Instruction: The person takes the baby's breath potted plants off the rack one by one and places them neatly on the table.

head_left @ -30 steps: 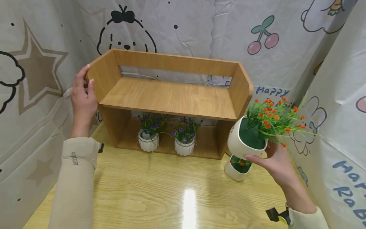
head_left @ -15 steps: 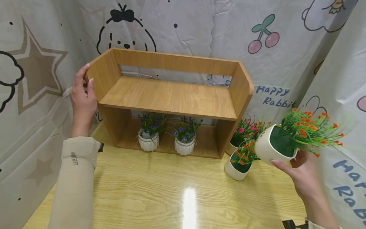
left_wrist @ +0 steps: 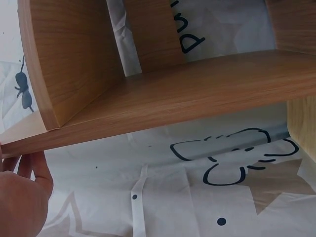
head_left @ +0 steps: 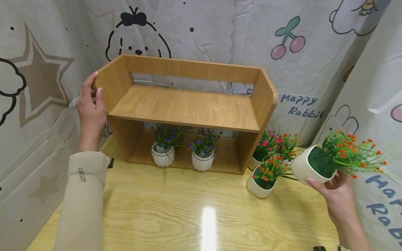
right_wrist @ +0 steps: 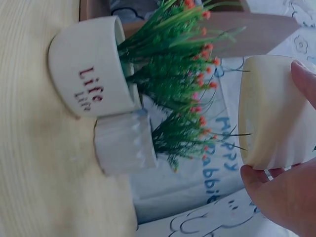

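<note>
My left hand [head_left: 91, 111] grips the left side panel of a two-tier wooden shelf [head_left: 185, 106], thumb at the front edge. In the left wrist view its fingers [left_wrist: 37, 168] meet the panel's edge. At the right, my right hand [head_left: 339, 193] holds a potted plant [head_left: 304, 167] up above the table, tilted so its orange flowers lean right. Its cream pot [right_wrist: 276, 113] sits between thumb and fingers in the right wrist view. Just left of it stands a similar orange-flowered potted plant [head_left: 259, 186], lettered "Life" in the right wrist view.
Two white ribbed pots with purple flowers, one left [head_left: 163, 156] and one right [head_left: 202, 161], stand in the lower tier. Pink flowers [head_left: 267, 143] in a pot and a ribbed pot [right_wrist: 126, 143] are by the shelf's right end. Printed curtains [head_left: 213, 31] surround the wooden table [head_left: 163, 209].
My right hand has carried the potted plant right and slightly down, away from the shelf, uncovering the plants behind it. My left hand has stayed on the shelf.
</note>
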The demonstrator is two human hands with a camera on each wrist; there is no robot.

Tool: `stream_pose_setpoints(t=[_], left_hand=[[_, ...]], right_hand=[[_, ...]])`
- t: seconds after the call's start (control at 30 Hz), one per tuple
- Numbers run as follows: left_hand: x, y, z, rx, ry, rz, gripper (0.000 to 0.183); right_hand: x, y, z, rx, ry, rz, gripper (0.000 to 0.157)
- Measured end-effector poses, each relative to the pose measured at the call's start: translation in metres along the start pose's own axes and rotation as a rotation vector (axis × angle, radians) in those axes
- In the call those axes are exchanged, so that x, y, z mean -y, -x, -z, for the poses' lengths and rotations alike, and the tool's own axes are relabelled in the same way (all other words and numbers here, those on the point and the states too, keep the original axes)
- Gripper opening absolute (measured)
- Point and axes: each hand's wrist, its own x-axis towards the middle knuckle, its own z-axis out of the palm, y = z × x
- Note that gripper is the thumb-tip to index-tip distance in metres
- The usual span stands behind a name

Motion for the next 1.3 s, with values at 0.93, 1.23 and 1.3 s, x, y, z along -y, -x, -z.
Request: stream_pose_setpoints(t=[0.93,1.23,1.3], left_hand=[[0.002,0.001,-0.001,-0.014,-0.006,-0.016,0.044],[0.0,0.001,0.0,-0.006,-0.006,-0.015,0.044],[0.0,0.002,0.0,-0.002,-0.007,-0.014,0.045]], right_hand=[[-0.065,0.016,0.044,-0.051,0.169,-0.196,0.105],[-0.077,0.023,0.048,0.029,0.314,-0.363,0.115],[-0.08,0.025,0.048,0.049,0.33,-0.387,0.117]])
